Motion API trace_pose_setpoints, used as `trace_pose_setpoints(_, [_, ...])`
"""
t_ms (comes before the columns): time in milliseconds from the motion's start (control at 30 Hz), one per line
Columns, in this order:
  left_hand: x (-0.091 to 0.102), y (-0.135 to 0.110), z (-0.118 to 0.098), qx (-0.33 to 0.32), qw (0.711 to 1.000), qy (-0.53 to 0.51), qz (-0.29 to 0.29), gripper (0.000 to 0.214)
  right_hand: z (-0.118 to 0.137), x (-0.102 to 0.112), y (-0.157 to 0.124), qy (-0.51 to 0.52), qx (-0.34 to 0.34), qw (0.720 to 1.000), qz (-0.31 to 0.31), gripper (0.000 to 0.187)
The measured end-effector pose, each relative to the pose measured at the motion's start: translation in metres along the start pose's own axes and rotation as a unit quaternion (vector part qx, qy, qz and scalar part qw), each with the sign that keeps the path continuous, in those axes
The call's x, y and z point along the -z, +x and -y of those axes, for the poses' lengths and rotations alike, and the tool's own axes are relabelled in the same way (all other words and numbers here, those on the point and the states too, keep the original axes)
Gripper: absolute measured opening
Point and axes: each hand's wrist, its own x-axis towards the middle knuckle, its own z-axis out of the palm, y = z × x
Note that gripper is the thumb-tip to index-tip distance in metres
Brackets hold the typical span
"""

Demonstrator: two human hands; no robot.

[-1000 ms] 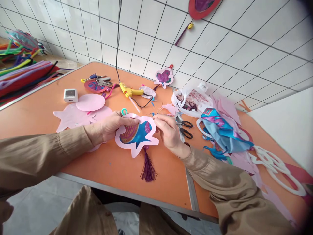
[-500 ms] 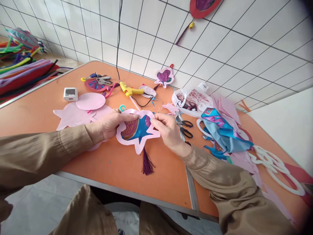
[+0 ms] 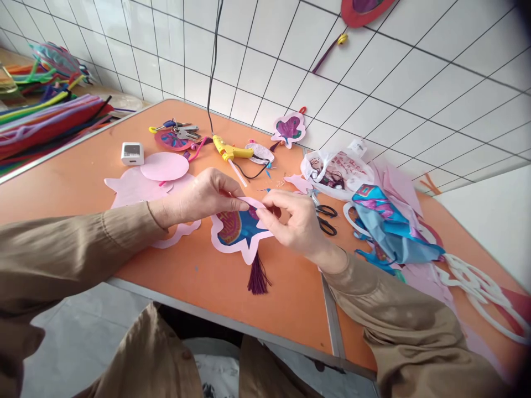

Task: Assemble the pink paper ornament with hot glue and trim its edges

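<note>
1. Pink paper ornament (image 3: 238,229), lobed in outline, with a blue and purple patterned fabric centre and a dark purple tassel (image 3: 258,276) at its lower tip. It lies at the near middle of the table, its top edge lifted between both hands.
2. Orange table (image 3: 194,282), set against a white tiled wall.
3. Heap of many-coloured pipe cleaners (image 3: 45,124), beyond the table's left edge.
4. Blue and pink printed fabric (image 3: 388,221), crumpled, to the right of the scissors.
5. Clear plastic bag (image 3: 336,171) behind the fabric; its red print is too blurred to read.
6. Left hand (image 3: 203,196): thumb and fingers pinch the top edge of the pink paper ornament.
7. Right hand (image 3: 294,221): fingertips (image 3: 265,214) pinch the ornament's upper right edge, close to the left thumb.
8. Yellow hot-glue gun (image 3: 230,152), lying beyond the hands, its black cord running up the wall.
9. Black-handled scissors (image 3: 326,218), just beside the right hand.
10. Small white cube device (image 3: 132,153), far left; nothing on its screen is legible.
11. Bunch of keys (image 3: 182,131), near the wall.
</note>
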Motion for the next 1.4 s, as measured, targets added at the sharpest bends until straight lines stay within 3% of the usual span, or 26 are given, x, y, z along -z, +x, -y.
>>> trace_pose_setpoints(100, [0.003,0.0,0.006,-0.118,0.99,0.082,0.019,0.032,0.001,0.002,-0.001,-0.008,0.012,1.0,-0.014,0.022])
trace_pose_setpoints(233, [0.009,0.004,0.013,-0.339,0.929,0.147,0.023,0.031,0.004,0.003,-0.002,-0.014,0.064,0.996,-0.054,0.016])
trace_pose_setpoints(300, [0.01,0.005,0.015,-0.385,0.908,0.162,0.025,0.028,0.006,0.003,-0.002,-0.013,0.089,0.993,-0.071,0.014])
trace_pose_setpoints(367, [0.009,0.004,0.015,-0.369,0.916,0.155,0.025,0.027,0.009,0.003,-0.002,0.0,0.095,0.993,-0.077,0.011])
trace_pose_setpoints(433, [0.008,0.001,0.014,-0.31,0.941,0.132,0.03,0.028,0.011,0.004,-0.002,0.024,0.076,0.994,-0.078,0.012])
trace_pose_setpoints(533, [0.005,-0.004,0.01,-0.197,0.977,0.08,0.034,0.033,0.012,0.005,-0.002,0.077,0.018,0.994,-0.08,0.013])
trace_pose_setpoints(633, [0.002,-0.007,0.007,-0.124,0.991,0.038,0.034,0.039,0.012,0.006,-0.003,0.133,-0.044,0.986,-0.086,0.009])
trace_pose_setpoints(800, [0.001,-0.006,0.006,-0.134,0.99,0.016,0.031,0.036,0.01,0.008,-0.004,0.21,-0.079,0.969,-0.106,0.003])
trace_pose_setpoints(900, [0.0,-0.005,0.007,-0.122,0.992,0.003,0.026,0.034,0.005,0.011,-0.002,0.213,-0.075,0.966,-0.123,0.015])
trace_pose_setpoints(1000, [-0.002,-0.005,0.007,-0.078,0.996,-0.022,0.025,0.039,-0.003,0.017,0.001,0.204,-0.043,0.968,-0.141,0.039])
trace_pose_setpoints(1067, [-0.002,-0.006,0.007,-0.049,0.998,-0.035,0.021,0.042,-0.006,0.021,0.004,0.201,-0.032,0.972,-0.115,0.051])
trace_pose_setpoints(1233, [-0.004,-0.008,0.007,-0.014,0.999,-0.046,0.014,0.046,0.005,0.02,0.006,0.124,-0.101,0.987,0.025,0.025])
trace_pose_setpoints(1400, [-0.003,-0.01,0.006,-0.04,0.998,-0.001,0.047,0.032,0.015,0.011,0.003,0.107,-0.138,0.985,0.015,0.019])
